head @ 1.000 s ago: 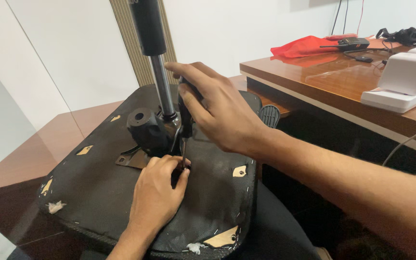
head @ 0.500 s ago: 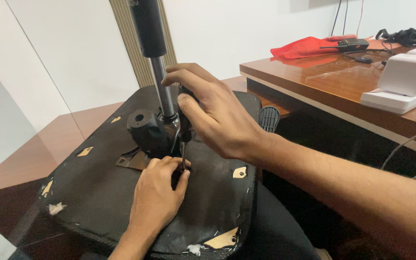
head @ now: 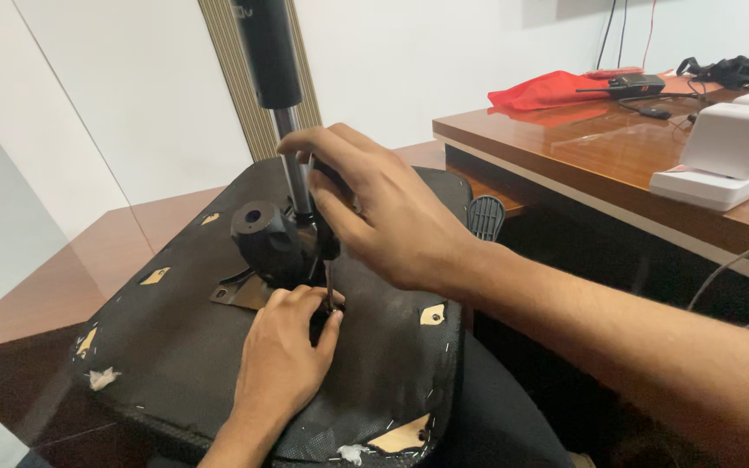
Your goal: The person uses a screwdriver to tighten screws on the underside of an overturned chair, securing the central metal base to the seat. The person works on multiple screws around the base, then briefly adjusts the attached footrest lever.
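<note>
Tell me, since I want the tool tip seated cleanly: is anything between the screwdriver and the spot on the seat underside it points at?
Nothing visible. The screwdriver in the right hand drops straight to the seat underside; left hand fingertips hide the contact point.

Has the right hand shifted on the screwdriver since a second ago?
No real shift. The right hand still grips the screwdriver handle beside the chrome gas cylinder, only twisting slightly; the left hand stays at the tip.
</note>
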